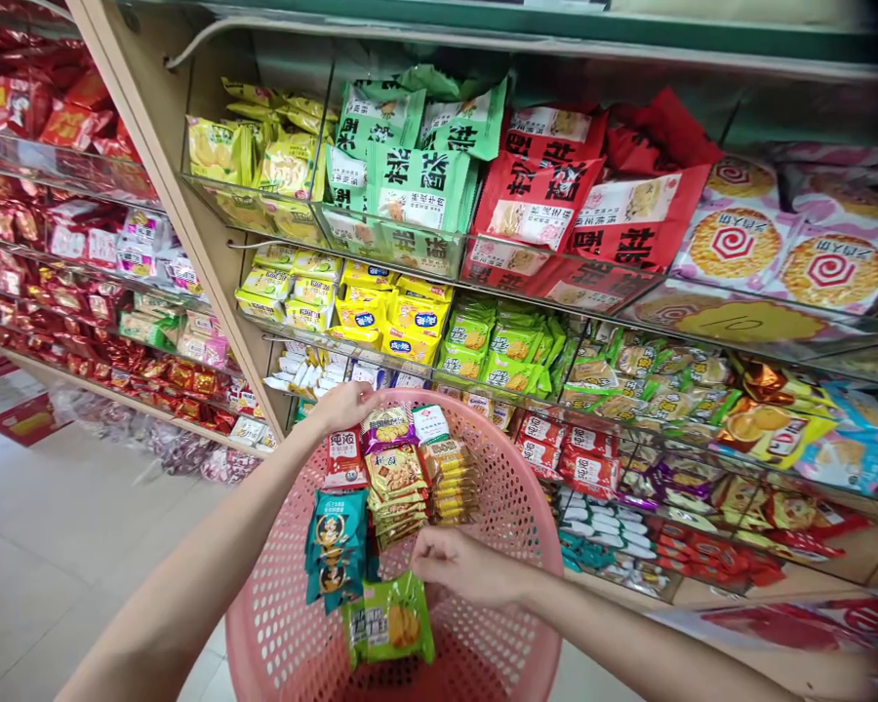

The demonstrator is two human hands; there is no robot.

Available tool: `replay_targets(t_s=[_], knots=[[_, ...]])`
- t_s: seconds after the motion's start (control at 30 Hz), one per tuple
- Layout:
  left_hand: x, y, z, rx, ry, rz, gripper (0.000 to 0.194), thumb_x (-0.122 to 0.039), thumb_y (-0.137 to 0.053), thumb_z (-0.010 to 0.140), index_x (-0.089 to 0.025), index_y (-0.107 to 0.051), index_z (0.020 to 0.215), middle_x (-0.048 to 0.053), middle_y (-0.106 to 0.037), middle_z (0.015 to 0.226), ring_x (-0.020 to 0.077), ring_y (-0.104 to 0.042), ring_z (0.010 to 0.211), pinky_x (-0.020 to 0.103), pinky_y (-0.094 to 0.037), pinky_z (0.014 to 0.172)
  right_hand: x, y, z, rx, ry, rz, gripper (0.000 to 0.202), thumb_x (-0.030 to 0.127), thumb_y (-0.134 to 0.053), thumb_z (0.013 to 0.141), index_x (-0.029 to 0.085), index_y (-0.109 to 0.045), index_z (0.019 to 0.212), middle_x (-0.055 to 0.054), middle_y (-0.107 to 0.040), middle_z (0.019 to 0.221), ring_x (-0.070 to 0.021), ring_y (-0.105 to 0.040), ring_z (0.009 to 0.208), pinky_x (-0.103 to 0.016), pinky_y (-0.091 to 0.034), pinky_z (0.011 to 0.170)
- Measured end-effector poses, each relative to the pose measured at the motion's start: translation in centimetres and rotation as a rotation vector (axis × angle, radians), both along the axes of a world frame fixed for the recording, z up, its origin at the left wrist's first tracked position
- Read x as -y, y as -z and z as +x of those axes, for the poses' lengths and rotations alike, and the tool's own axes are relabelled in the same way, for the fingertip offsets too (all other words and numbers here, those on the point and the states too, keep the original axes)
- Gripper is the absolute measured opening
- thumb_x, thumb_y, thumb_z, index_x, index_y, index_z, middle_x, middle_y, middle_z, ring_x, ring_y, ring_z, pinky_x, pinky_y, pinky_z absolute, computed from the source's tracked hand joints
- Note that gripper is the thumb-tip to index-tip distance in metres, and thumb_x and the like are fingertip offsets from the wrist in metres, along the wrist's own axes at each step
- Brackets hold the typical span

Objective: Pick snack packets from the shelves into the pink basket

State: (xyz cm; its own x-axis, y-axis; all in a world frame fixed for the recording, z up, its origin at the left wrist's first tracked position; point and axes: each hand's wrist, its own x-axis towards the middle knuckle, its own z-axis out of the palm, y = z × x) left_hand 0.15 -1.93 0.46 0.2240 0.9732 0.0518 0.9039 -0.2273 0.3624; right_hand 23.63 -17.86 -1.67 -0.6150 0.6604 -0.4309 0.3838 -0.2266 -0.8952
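My left hand [345, 407] grips the far rim of a pink perforated plastic basket [528, 497]. Inside the basket, my right hand [459, 567] is closed, pinching the upper right corner of a green snack packet [389, 624] near the basket's front. Teal packets [331, 546] lie in a row just left of it. Farther back sit a red packet [345, 458], a purple packet [386, 427], a stack of gold-and-red packets [395, 478], a green-and-white packet [430, 424] and a row of brown-yellow packets [454, 483]. Part of my left fingers is hidden behind the rim.
Ahead stand tiered shelves with clear bins of green packets [419, 190], red packets [541, 185], round-cracker packs [732, 239] and yellow packets [387, 317]. A wooden divider [168, 195] separates another shelf of red-wrapped sweets [15, 263]. Tiled floor [59, 575] shows at left.
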Motion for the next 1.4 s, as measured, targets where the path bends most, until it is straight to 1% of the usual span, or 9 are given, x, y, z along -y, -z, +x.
replay_targets(t_s=[0.13, 0.23, 0.43, 0.57, 0.7, 0.9, 1.07, 1.27, 1.4], knots=[[0.1, 0.1, -0.2, 0.022, -0.009, -0.002, 0.054, -0.063, -0.033, 0.080, -0.018, -0.062, 0.083, 0.009, -0.066, 0.079, 0.0199, -0.059, 0.071, 0.025, -0.035, 0.059, -0.1, 2.1, -1.2, 0.005, 0.007, -0.274, 0.013, 0.027, -0.059, 0.074, 0.018, -0.049, 0.073, 0.007, -0.051, 0.061, -0.0063, -0.046, 0.051, -0.020, -0.036, 0.054], [0.1, 0.1, -0.3, 0.030, -0.010, 0.003, 0.053, -0.063, -0.034, 0.080, -0.018, -0.062, 0.081, 0.008, -0.064, 0.075, 0.0189, -0.058, 0.068, 0.025, -0.034, 0.058, -0.3, 3.1, -2.0, -0.044, 0.004, -0.437, 0.019, 0.030, -0.063, 0.069, 0.019, -0.049, 0.076, 0.007, -0.055, 0.064, -0.0058, -0.049, 0.048, -0.023, -0.041, 0.058], [0.0, 0.2, -0.5, 0.006, -0.006, 0.022, 0.052, -0.063, -0.033, 0.080, -0.018, -0.058, 0.076, 0.007, -0.063, 0.072, 0.0180, -0.057, 0.065, 0.024, -0.033, 0.056, -1.2, 4.6, -3.0, -0.014, 0.018, -0.502, 0.020, 0.028, -0.064, 0.066, 0.019, -0.051, 0.078, 0.005, -0.060, 0.064, -0.0099, -0.059, 0.054, -0.027, -0.045, 0.063], [-0.2, 0.5, -0.6, -0.020, -0.012, 0.015, 0.051, -0.063, -0.032, 0.080, -0.019, -0.058, 0.077, 0.008, -0.064, 0.075, 0.0194, -0.058, 0.068, 0.024, -0.032, 0.056, -1.4, 5.2, -3.1, -0.011, 0.022, -0.491, 0.013, 0.024, -0.061, 0.069, 0.019, -0.053, 0.079, 0.005, -0.060, 0.065, -0.0087, -0.057, 0.049, -0.028, -0.047, 0.061], [-0.4, 0.6, -0.6, -0.022, -0.005, 0.018, 0.050, -0.061, -0.033, 0.081, -0.018, -0.058, 0.078, 0.008, -0.064, 0.076, 0.0201, -0.058, 0.070, 0.025, -0.033, 0.057, -1.1, 6.1, -3.3, -0.007, 0.094, -0.420, 0.008, 0.019, -0.059, 0.071, 0.018, -0.051, 0.073, 0.007, -0.058, 0.066, -0.0068, -0.054, 0.045, -0.028, -0.049, 0.059], [-0.5, 0.6, -0.4, -0.028, -0.007, 0.012, 0.053, -0.064, -0.031, 0.080, -0.018, -0.058, 0.077, 0.008, -0.063, 0.074, 0.0189, -0.057, 0.066, 0.024, -0.033, 0.056, -0.6, 7.4, -3.5, 0.090, 0.150, -0.276, 0.012, 0.009, -0.048, 0.075, 0.017, -0.046, 0.065, 0.008, -0.048, 0.047, -0.0075, -0.052, 0.042, -0.023, -0.047, 0.049], [-0.7, 0.7, -0.2, -0.011, 0.004, 0.013, 0.052, -0.063, -0.032, 0.080, -0.018, -0.059, 0.079, 0.008, -0.064, 0.075, 0.0204, -0.058, 0.069, 0.025, -0.033, 0.056, 0.0, 7.0, -3.9, 0.069, 0.201, -0.265, 0.011, 0.010, -0.056, 0.067, 0.016, -0.047, 0.062, 0.009, -0.046, 0.052, -0.0069, -0.052, 0.043, -0.023, -0.048, 0.047], [-0.6, 0.6, -0.1, -0.002, 0.009, 0.009, 0.054, -0.065, -0.032, 0.079, -0.018, -0.060, 0.080, 0.008, -0.065, 0.076, 0.0216, -0.059, 0.070, 0.025, -0.034, 0.057, 0.2, 6.8, -4.5, 0.067, 0.242, -0.216, 0.008, 0.010, -0.053, 0.062, 0.014, -0.049, 0.066, 0.004, -0.053, 0.074, -0.0050, -0.051, 0.042, -0.021, -0.046, 0.040], [-0.4, 0.5, -0.1, 0.001, -0.001, 0.008, 0.055, -0.066, -0.032, 0.079, -0.018, -0.060, 0.080, 0.008, -0.064, 0.074, 0.0212, -0.059, 0.068, 0.025, -0.034, 0.056, 0.4, 6.7, -4.4, 0.256, 0.164, -0.116, 0.008, 0.011, -0.048, 0.064, 0.017, -0.051, 0.069, 0.005, -0.050, 0.060, -0.0085, -0.050, 0.038, -0.022, -0.042, 0.038]])
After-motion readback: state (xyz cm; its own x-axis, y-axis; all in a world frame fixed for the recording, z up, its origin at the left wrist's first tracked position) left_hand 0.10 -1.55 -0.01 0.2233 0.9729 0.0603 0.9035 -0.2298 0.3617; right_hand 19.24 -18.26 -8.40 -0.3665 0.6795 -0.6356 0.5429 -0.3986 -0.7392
